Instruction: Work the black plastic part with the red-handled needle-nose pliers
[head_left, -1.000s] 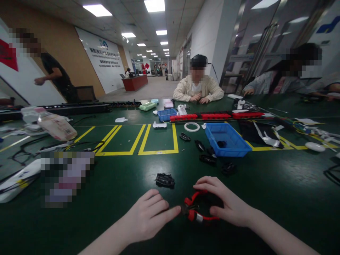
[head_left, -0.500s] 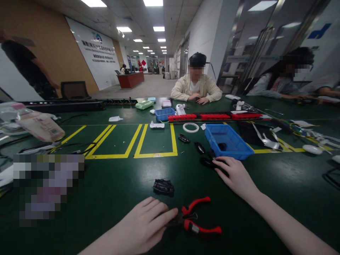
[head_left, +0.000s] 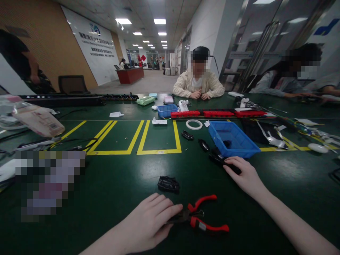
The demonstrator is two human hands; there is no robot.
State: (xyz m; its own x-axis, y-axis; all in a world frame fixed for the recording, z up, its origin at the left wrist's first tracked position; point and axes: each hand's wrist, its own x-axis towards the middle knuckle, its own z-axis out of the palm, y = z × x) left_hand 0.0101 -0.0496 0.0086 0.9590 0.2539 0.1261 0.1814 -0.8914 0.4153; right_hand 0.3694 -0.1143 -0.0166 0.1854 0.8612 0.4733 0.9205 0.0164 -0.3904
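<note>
My left hand [head_left: 152, 221] is closed around the jaws of red-handled pliers [head_left: 187, 215], whose handles are spread and point right. A black wrapped bundle [head_left: 169, 184] lies just beyond that hand. With fingertips pinched, my right hand [head_left: 245, 175] grips a small black oblong piece [head_left: 234, 166], partly hidden under the fingers. Against its left end lie other black pieces [head_left: 216, 159], at the near corner of a blue plastic bin [head_left: 233, 138]. One dark piece [head_left: 227, 143] is inside the bin. Two more, a black piece [head_left: 203, 145] and a ridged one [head_left: 187, 135], lie left of it.
Yellow tape [head_left: 159, 152] marks boxes on the green table. Behind are a white ring [head_left: 193, 124], red strips [head_left: 218, 113] and a smaller blue bin [head_left: 167, 111]. A bagged bottle [head_left: 39, 120] and cables stand left. A person [head_left: 199, 79] sits opposite.
The view has shifted slightly. My right hand has moved a little to the right with the black piece under its fingers. My left hand and the pliers keep the same position together.
</note>
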